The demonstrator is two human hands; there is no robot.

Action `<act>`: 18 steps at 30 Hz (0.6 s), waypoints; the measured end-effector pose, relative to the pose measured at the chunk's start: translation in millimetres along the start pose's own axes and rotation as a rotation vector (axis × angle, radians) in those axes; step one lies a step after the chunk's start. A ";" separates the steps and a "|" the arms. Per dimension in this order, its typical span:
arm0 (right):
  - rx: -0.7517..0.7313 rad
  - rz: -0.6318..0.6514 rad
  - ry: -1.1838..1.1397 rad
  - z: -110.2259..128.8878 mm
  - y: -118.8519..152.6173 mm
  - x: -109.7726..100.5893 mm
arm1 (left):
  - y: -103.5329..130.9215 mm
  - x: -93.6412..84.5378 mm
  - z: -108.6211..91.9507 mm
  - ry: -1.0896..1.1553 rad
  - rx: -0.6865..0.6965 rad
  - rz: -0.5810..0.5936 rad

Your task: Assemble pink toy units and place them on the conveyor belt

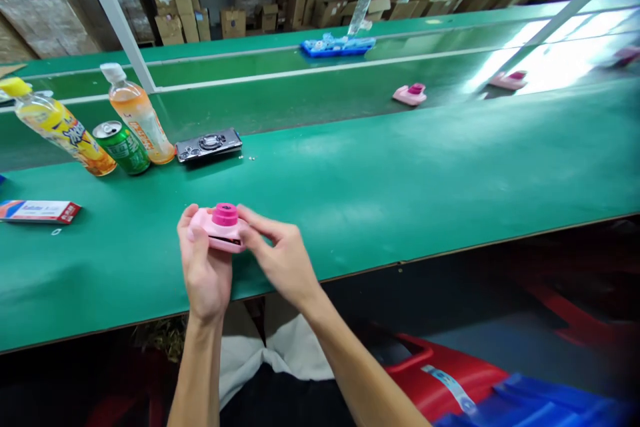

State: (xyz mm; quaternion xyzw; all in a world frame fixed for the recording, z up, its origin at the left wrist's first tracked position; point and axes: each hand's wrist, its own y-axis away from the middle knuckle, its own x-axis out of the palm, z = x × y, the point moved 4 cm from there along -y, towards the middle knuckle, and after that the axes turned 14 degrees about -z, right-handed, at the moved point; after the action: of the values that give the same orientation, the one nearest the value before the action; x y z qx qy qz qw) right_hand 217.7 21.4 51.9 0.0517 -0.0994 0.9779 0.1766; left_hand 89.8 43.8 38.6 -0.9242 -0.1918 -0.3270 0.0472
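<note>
Between my two hands is a pink toy camera (213, 221) with a darker pink lens barrel facing up. Along its near side the shell stands apart, and a dark gap shows there. My left hand (204, 267) grips its left end, thumb on top and fingers around the far side and beneath. On the right end, the fingers and thumb of my right hand (280, 250) pinch the casing. Both hands hold it above the near part of the green table (370, 200). The underside of the camera is hidden by my left hand.
At the left stand a yellow-capped bottle (65, 127), a green can (123, 147) and an orange drink bottle (139, 117). Beside them lies a dark phone (209, 145); a small box (40, 211) is nearer. Pink cameras (410, 95) and a blue tray (337, 47) sit beyond.
</note>
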 end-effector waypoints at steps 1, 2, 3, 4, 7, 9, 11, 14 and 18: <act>-0.002 0.047 0.048 3.0 3.2 5.2 | 2.6 -0.2 1.0 -0.009 0.006 -0.013; -0.007 0.097 0.082 5.7 6.3 10.2 | 4.7 -0.6 2.2 -0.027 0.017 -0.027; -0.008 0.122 0.097 7.6 8.9 13.6 | 6.2 -1.3 3.7 -0.055 0.029 -0.035; 0.007 0.124 0.099 8.4 11.1 15.4 | 7.1 -2.4 5.5 -0.097 0.047 -0.036; 0.108 0.036 0.085 5.7 17.2 9.7 | 9.5 -7.2 12.5 -0.288 0.119 0.040; 0.165 0.011 0.106 3.2 19.8 -2.6 | 13.2 -11.9 15.7 -0.441 0.187 0.150; 0.169 0.044 0.200 1.9 11.4 -23.0 | 18.7 -18.9 14.9 -0.633 0.277 0.266; 0.015 0.068 0.489 1.9 -46.5 -61.5 | 22.3 -38.5 -0.7 -0.934 0.443 0.294; -0.315 -0.247 0.987 3.1 -191.1 -88.6 | -0.3 -85.9 -54.1 -1.125 0.761 0.047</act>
State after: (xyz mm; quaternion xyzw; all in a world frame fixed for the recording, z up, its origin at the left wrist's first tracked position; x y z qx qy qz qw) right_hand 368.4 166.5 76.5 -0.4304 -0.1433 0.8310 0.3220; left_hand -3.2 4.8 27.4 -0.8764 -0.2687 0.2952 0.2693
